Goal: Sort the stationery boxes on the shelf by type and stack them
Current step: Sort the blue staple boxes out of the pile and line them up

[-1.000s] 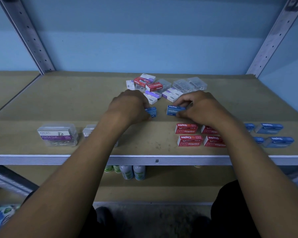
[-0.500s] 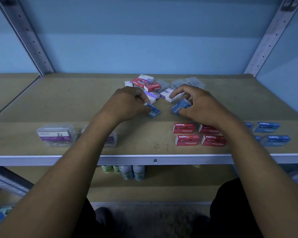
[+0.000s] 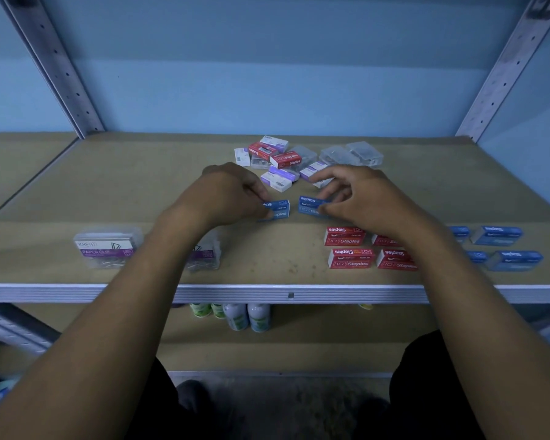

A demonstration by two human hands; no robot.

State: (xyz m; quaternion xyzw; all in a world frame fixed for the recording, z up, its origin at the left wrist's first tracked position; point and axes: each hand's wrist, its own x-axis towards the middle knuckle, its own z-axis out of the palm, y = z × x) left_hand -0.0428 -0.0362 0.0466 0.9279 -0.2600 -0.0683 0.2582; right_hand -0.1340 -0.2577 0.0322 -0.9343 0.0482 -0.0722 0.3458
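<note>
Two blue "Staples" boxes (image 3: 278, 210) (one per hand (image 3: 226, 195))

Two blue staple boxes (image 3: 277, 209) (image 3: 310, 205) side by side mid-shelf

Shelf board (image 3: 140, 192): brown pressed wood — matt, a bit speckled.
Shelf edge (image 3: 77, 292): pale metal, ridged.
Posts (image 3: 54, 68): grey metal with holes.
Staple boxes (image 3: 346, 238): printed card, smooth.
Clip box (image 3: 107, 249): clear plastic — shiny.
</note>
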